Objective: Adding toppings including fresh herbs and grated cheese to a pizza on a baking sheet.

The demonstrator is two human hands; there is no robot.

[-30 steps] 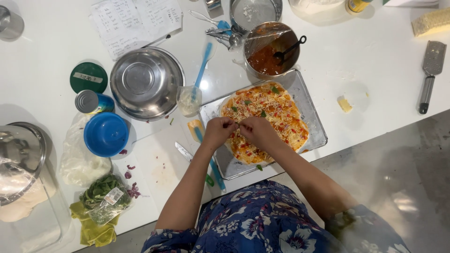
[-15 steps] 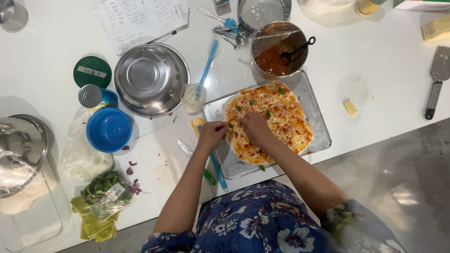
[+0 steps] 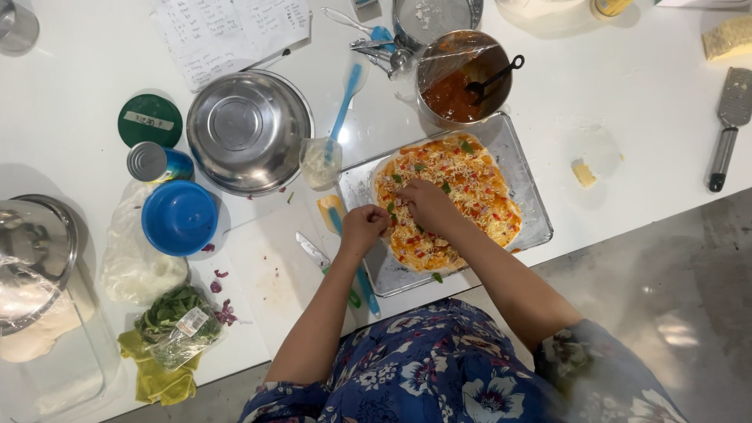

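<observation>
Right hand (image 3: 427, 205) rests curled on the pizza (image 3: 446, 200), pinching green leaves. Left hand (image 3: 365, 228) closed at the tray (image 3: 533, 211) edge; contents cannot be told.

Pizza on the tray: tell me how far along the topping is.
Done: the pizza on the metal tray already carries sauce, grated cheese and red bits. In hand: the left hand and right hand are placing green leaves; a few are scattered. Left: most of the surface has no leaves, and it looks unbaked.

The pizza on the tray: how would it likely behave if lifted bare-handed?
The pizza looks thin and uncooked, so it would probably sag. Its loose cheese and leaves might slide off. Lifting the metal tray beneath seems safer.
</observation>
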